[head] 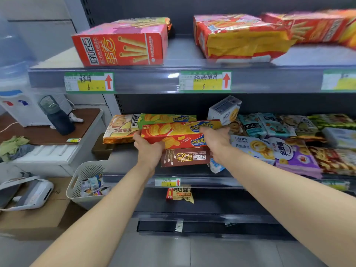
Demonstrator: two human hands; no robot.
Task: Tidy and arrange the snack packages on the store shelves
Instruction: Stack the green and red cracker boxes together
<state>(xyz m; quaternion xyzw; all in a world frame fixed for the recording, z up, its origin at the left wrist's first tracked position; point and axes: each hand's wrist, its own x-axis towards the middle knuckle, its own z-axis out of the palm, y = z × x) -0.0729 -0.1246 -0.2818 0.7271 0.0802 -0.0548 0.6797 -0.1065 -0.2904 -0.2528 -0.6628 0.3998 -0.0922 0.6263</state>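
On the middle shelf [119, 162], both hands hold a red cheese-cracker box [173, 136] lying lengthwise: the left hand [149, 149] has its fingers curled round the box's left end, and the right hand [215, 139] clasps the right end from above. The box lies on a brown egg-roll box [185, 157], just in front of a green cheese-cracker box [167, 118]. A tilted white box [224, 109] stands far right of it, and a LANDY cookie bag [250, 147] lies right of the hands.
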